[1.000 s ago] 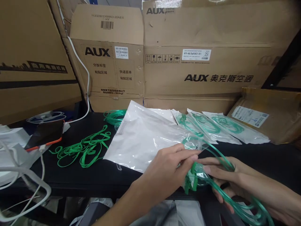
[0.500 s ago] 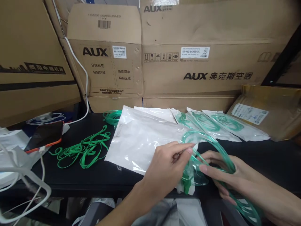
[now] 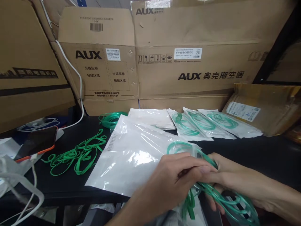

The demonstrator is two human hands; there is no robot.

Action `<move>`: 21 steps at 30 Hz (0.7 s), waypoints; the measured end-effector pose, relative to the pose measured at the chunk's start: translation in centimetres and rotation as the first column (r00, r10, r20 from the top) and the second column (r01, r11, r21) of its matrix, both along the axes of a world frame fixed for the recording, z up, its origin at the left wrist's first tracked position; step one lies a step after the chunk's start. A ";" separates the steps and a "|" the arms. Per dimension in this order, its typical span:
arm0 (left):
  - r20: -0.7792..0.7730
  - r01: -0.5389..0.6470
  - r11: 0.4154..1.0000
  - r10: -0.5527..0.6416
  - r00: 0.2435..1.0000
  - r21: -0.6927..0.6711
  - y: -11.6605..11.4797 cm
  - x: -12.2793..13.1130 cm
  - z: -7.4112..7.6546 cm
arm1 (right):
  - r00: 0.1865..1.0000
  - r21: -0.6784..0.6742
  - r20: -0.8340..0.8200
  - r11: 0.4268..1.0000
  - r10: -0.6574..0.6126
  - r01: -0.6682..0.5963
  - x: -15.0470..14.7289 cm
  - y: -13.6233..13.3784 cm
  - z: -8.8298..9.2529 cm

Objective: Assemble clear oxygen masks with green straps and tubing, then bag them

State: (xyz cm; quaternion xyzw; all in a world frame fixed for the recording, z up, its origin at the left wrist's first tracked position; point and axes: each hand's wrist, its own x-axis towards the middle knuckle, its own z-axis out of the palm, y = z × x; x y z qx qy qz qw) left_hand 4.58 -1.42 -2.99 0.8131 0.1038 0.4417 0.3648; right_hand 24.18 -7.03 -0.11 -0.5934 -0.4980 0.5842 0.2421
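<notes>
My right hand (image 3: 225,175) is wrapped round a coil of clear green tubing (image 3: 235,205), which hangs over the table's front edge. Against it, my left hand (image 3: 181,175) is closed at the bag opening, its fingertips overlapping the right thumb; what they pinch is hidden. Under my left hand lies a white pouch (image 3: 131,157) with a clear front, slanting across the table edge. Part of the green loop lies over the pouch's right end. Green elastic strap (image 3: 190,204) hangs below my left hand.
Tangled green straps (image 3: 82,153) lie left, a green tubing coil (image 3: 110,119) behind them. Farther back are stacked white pouches (image 3: 150,117) and several filled pouches (image 3: 204,122). A phone (image 3: 37,142) and white cables sit at far left. Cardboard boxes (image 3: 188,37) stand behind.
My hands have come together, the left fingertips now over the right thumb. The pouch has shifted left and toward me. The view has moved slightly.
</notes>
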 end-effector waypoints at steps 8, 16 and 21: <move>-0.116 -0.310 0.950 0.304 0.946 -0.039 0.3 0.5 -0.5 | 0.865 0.013 -0.423 0.953 -0.270 0.304 1.0 -2.5 -1.4; -0.224 -0.248 0.896 0.344 0.912 0.368 -0.2 2.2 0.7 | 0.888 0.160 -0.235 0.885 -0.396 0.437 -0.4 -2.7 -2.2; -0.009 -0.242 0.901 0.263 0.965 0.361 0.4 2.8 0.8 | 0.866 0.189 -0.353 0.880 -0.353 0.436 -1.9 -1.9 -2.6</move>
